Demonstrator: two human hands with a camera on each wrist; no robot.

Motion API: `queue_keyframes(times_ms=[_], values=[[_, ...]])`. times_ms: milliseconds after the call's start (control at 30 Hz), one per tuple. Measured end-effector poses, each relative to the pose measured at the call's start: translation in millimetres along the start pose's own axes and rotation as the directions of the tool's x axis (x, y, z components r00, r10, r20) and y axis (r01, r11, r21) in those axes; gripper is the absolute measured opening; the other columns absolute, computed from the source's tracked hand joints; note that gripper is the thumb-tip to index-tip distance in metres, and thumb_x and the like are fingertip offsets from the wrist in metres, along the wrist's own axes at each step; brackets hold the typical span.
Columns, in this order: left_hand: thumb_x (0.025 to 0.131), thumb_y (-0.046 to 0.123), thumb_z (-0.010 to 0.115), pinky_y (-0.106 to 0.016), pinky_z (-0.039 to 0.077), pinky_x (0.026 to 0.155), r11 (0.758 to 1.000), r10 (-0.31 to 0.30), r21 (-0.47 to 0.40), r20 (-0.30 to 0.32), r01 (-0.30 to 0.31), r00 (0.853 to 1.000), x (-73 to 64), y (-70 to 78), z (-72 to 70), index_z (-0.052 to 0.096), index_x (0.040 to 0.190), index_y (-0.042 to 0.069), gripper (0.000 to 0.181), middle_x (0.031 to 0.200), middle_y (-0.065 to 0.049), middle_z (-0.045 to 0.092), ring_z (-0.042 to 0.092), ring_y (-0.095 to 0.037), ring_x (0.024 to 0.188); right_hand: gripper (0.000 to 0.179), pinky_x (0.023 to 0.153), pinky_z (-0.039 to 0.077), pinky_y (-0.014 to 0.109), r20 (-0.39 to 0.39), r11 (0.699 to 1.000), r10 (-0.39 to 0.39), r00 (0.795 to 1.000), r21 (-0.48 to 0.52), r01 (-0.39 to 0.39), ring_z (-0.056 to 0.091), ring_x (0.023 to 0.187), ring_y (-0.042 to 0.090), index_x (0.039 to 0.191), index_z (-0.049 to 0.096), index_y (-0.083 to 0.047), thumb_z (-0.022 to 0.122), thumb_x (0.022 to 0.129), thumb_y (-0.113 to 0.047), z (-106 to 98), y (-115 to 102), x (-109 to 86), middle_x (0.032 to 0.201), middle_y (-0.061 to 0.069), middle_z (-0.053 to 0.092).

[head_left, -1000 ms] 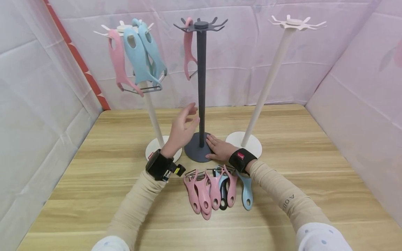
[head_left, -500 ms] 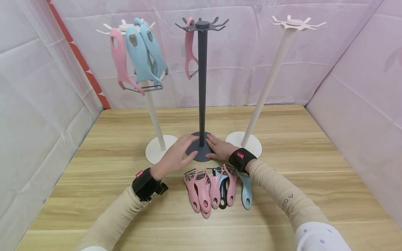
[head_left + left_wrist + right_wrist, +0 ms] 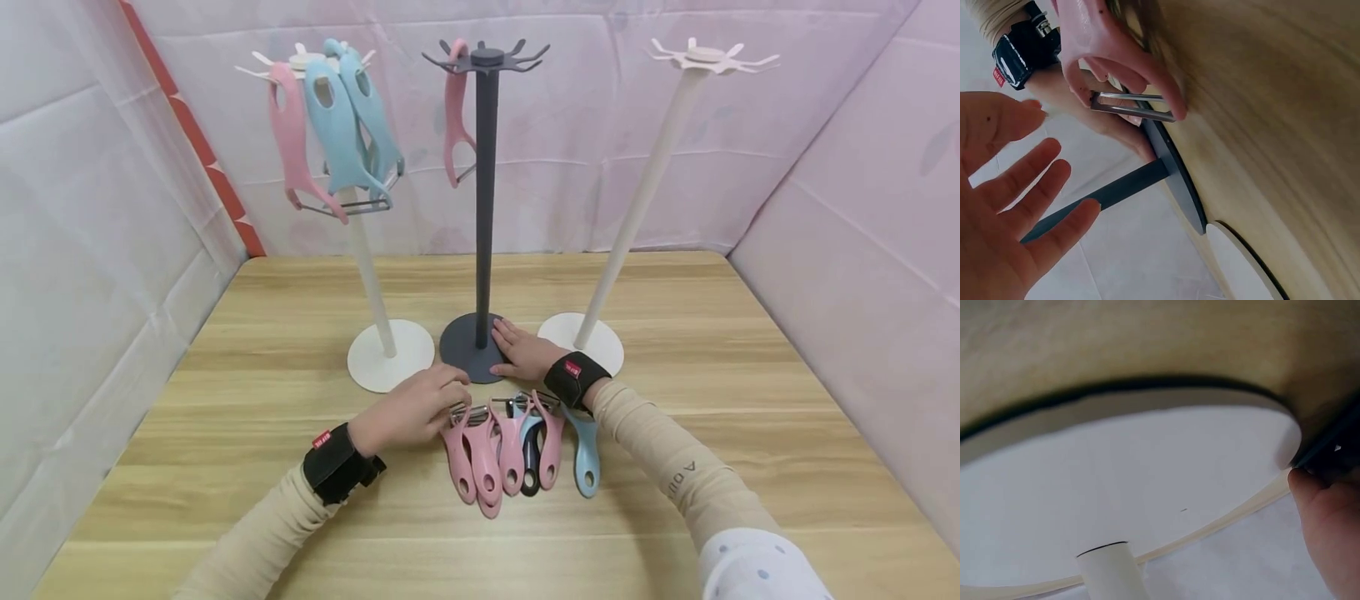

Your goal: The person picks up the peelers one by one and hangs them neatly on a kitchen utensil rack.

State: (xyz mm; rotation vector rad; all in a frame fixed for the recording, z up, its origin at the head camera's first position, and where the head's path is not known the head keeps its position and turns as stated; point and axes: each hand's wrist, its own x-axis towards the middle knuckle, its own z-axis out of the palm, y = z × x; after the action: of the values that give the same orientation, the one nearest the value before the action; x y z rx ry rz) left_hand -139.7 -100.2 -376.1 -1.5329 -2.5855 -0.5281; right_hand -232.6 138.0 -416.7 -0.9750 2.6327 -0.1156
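Observation:
My left hand point(image 3: 408, 408) is at the top of the leftmost pink peeler point(image 3: 459, 461), its fingers near the blade end. In the left wrist view that hand point(image 3: 1004, 219) shows loosely spread fingers, apart from a pink peeler point(image 3: 1110, 37) with a metal blade. Several more pink peelers, a black peeler point(image 3: 530, 467) and a blue peeler point(image 3: 587, 458) lie in a row on the table. My right hand point(image 3: 525, 354) rests flat on the round base point(image 3: 465, 354) of the dark grey stand; its thumb side shows in the right wrist view.
A white stand point(image 3: 375, 292) at left carries a pink peeler point(image 3: 292, 133) and blue peelers point(image 3: 333, 133). One pink peeler point(image 3: 454, 108) hangs from the dark stand's hooks. Another white stand point(image 3: 645, 200) leans in view at right with bare hooks. Cloth walls surround the wooden table point(image 3: 750, 375).
My left hand has come down from beside the dark stand's pole, towards me, to the peelers on the table. The right hand has stayed on the dark base.

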Motion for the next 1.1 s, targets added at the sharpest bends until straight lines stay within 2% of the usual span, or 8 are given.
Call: queue_keyframes(times_ms=[100, 267, 500, 667, 833, 967, 1100], values=[[0.073, -0.006, 0.055, -0.033, 0.040, 0.092, 0.999, 0.033, -0.013, 0.046, -0.033, 0.998, -3.7, 0.7, 2.6, 0.066, 0.098, 0.013, 0.033, 0.114, -0.010, 0.055, 0.049, -0.021, 0.104, 0.075, 0.108, 0.017, 0.040, -0.005, 1.000, 0.000, 1.000, -0.002, 0.000, 0.004, 0.137, 0.032, 0.142, 0.015, 0.007, 0.044, 0.093, -0.042, 1.1, 0.9, 0.3, 0.149, 0.023, 0.006], [0.071, -0.006, 0.057, -0.032, 0.040, 0.090, 0.995, 0.087, 0.040, 0.082, -0.090, 0.993, -6.7, 4.2, 8.6, 0.064, 0.099, 0.015, 0.036, 0.112, -0.007, 0.052, 0.050, -0.021, 0.101, 0.075, 0.108, 0.017, 0.040, -0.004, 1.000, -0.003, 1.000, 0.003, 0.003, 0.003, 0.137, 0.032, 0.142, 0.014, 0.006, 0.044, 0.093, -0.043, 2.4, 2.8, 1.7, 0.149, 0.022, 0.005], [0.082, 0.001, 0.058, -0.031, 0.040, 0.090, 0.982, 0.040, 0.175, 0.150, -0.066, 0.988, -6.1, 14.6, 14.5, 0.059, 0.107, 0.015, 0.028, 0.109, -0.004, 0.050, 0.046, -0.018, 0.101, 0.076, 0.108, 0.017, 0.040, 0.002, 1.000, -0.001, 1.000, 0.012, 0.001, 0.003, 0.137, 0.032, 0.142, 0.014, 0.005, 0.044, 0.093, -0.044, 2.1, 3.8, 1.6, 0.149, 0.021, 0.005], [0.086, 0.007, 0.058, -0.032, 0.040, 0.093, 0.963, 0.039, 0.259, 0.147, -0.076, 0.988, -5.9, 17.3, 16.3, 0.059, 0.110, 0.016, 0.025, 0.110, -0.003, 0.050, 0.045, -0.017, 0.102, 0.076, 0.108, 0.018, 0.040, 0.001, 1.000, 0.001, 1.000, 0.015, -0.001, 0.003, 0.137, 0.032, 0.142, 0.014, 0.005, 0.044, 0.093, -0.044, 1.9, 2.6, 0.6, 0.149, 0.021, 0.005], [0.087, 0.008, 0.058, -0.031, 0.041, 0.090, 0.942, 0.053, 0.323, 0.137, -0.095, 0.989, -7.8, 14.8, 17.3, 0.063, 0.103, 0.019, 0.021, 0.111, 0.000, 0.053, 0.047, -0.016, 0.105, 0.075, 0.108, 0.017, 0.041, 0.003, 1.000, 0.000, 1.000, 0.031, 0.000, 0.003, 0.137, 0.032, 0.142, 0.014, 0.005, 0.045, 0.093, -0.042, 0.8, 0.6, -0.7, 0.149, 0.022, 0.004], [0.085, 0.007, 0.060, -0.031, 0.042, 0.088, 0.940, 0.053, 0.326, 0.138, -0.096, 0.989, -9.6, 14.0, 14.9, 0.064, 0.101, 0.020, 0.021, 0.111, 0.000, 0.055, 0.048, -0.017, 0.104, 0.075, 0.108, 0.017, 0.040, 0.002, 1.000, 0.002, 1.000, 0.018, -0.002, 0.003, 0.137, 0.032, 0.142, 0.014, 0.005, 0.045, 0.093, -0.043, -0.1, 0.2, -1.2, 0.149, 0.022, 0.005], [0.084, 0.007, 0.061, -0.031, 0.043, 0.087, 0.951, 0.052, 0.294, 0.140, -0.092, 0.989, -11.0, 12.8, 12.1, 0.065, 0.099, 0.020, 0.020, 0.111, 0.000, 0.056, 0.048, -0.017, 0.105, 0.075, 0.108, 0.017, 0.040, 0.005, 1.000, 0.007, 1.000, 0.014, -0.007, 0.003, 0.137, 0.032, 0.142, 0.014, 0.005, 0.045, 0.093, -0.043, -0.9, 0.2, -1.2, 0.149, 0.021, 0.005]])
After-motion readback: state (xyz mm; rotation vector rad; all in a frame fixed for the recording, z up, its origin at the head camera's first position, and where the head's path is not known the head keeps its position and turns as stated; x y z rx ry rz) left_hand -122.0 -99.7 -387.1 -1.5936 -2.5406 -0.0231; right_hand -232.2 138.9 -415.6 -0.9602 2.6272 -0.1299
